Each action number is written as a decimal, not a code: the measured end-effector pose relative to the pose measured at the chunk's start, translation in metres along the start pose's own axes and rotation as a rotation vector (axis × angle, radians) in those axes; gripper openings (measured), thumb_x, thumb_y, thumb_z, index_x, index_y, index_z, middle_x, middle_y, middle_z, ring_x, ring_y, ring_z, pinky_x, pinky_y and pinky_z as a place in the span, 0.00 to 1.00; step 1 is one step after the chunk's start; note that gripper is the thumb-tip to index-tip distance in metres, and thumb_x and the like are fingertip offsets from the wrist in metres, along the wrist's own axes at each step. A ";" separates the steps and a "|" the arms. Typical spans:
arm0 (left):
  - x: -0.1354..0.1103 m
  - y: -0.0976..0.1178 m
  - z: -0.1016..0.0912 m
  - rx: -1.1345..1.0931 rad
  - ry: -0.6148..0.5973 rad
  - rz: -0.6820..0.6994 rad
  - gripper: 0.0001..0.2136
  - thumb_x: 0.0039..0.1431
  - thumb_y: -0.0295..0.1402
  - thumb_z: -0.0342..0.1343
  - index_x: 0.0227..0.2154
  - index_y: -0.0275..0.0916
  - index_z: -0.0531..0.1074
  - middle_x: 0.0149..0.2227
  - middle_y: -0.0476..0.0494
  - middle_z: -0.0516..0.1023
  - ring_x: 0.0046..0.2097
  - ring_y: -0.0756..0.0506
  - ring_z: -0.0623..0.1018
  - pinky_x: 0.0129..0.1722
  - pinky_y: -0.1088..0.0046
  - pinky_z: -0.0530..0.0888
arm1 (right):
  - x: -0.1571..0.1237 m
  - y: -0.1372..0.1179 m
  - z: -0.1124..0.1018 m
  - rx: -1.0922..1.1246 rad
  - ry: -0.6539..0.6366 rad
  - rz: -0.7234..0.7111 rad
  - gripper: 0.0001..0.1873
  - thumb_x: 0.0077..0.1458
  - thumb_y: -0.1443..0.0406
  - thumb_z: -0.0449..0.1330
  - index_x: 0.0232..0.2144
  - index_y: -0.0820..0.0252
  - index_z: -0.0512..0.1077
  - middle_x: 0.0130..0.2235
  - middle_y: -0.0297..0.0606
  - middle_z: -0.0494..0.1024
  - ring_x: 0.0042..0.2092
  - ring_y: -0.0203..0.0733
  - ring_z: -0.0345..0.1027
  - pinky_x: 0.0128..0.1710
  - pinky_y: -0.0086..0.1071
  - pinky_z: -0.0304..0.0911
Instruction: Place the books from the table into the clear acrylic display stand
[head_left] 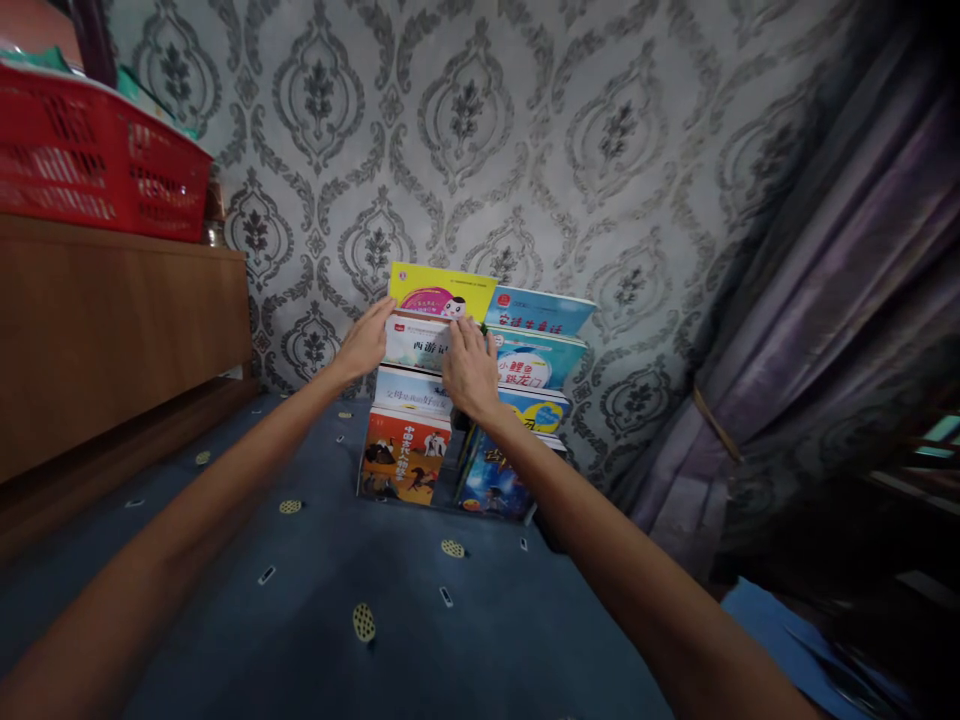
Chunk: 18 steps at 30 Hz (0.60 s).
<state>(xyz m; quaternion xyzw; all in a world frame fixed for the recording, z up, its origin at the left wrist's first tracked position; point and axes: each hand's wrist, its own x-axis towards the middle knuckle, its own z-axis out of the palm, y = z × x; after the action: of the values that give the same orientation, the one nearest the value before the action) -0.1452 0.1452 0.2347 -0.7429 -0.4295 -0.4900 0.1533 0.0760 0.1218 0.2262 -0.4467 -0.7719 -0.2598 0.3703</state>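
Note:
Books stand upright in two stepped columns against the wall. My left hand (367,340) is at the left edge of a white book (416,342), fingertips beside the yellow book (442,285) behind it. At the white book's upper right corner is my right hand (472,372), fingers bent over the edge and hiding part of it. Below are a pale blue book (409,390) and an orange book (409,460). The right column has a blue book (544,312), a teal book (540,358), a blue-and-yellow book (541,408) and a dark blue book (495,480).
The books stand on a dark blue patterned cloth surface (322,610). To the left, a wooden cabinet (120,340) carries a red plastic basket (97,155). A tied purple-grey curtain (780,300) hangs at the right. Patterned wallpaper (465,110) covers the wall behind.

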 end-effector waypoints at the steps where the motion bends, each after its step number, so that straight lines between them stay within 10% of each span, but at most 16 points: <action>1: 0.000 -0.003 0.000 -0.037 0.036 -0.057 0.30 0.55 0.20 0.46 0.63 0.35 0.65 0.65 0.37 0.68 0.66 0.42 0.67 0.68 0.59 0.63 | 0.000 0.001 0.001 0.009 0.004 -0.006 0.31 0.61 0.69 0.49 0.65 0.74 0.59 0.69 0.57 0.60 0.71 0.57 0.49 0.69 0.56 0.44; 7: -0.010 -0.006 0.008 -0.237 0.094 -0.403 0.22 0.55 0.21 0.49 0.52 0.36 0.74 0.46 0.39 0.82 0.49 0.40 0.81 0.55 0.57 0.75 | -0.002 0.004 0.007 0.052 0.030 -0.022 0.32 0.59 0.71 0.49 0.65 0.74 0.58 0.70 0.57 0.57 0.71 0.56 0.47 0.69 0.54 0.46; 18: -0.013 0.006 0.006 -0.236 0.060 -0.307 0.20 0.53 0.22 0.50 0.47 0.37 0.79 0.43 0.42 0.84 0.49 0.42 0.80 0.54 0.65 0.75 | 0.000 0.006 0.013 0.075 0.047 -0.028 0.33 0.57 0.72 0.50 0.65 0.71 0.57 0.69 0.57 0.58 0.71 0.56 0.46 0.69 0.56 0.47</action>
<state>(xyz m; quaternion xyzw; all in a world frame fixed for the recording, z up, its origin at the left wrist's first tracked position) -0.1389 0.1392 0.2216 -0.6666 -0.4726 -0.5764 0.0014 0.0765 0.1339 0.2194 -0.4155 -0.7785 -0.2460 0.4010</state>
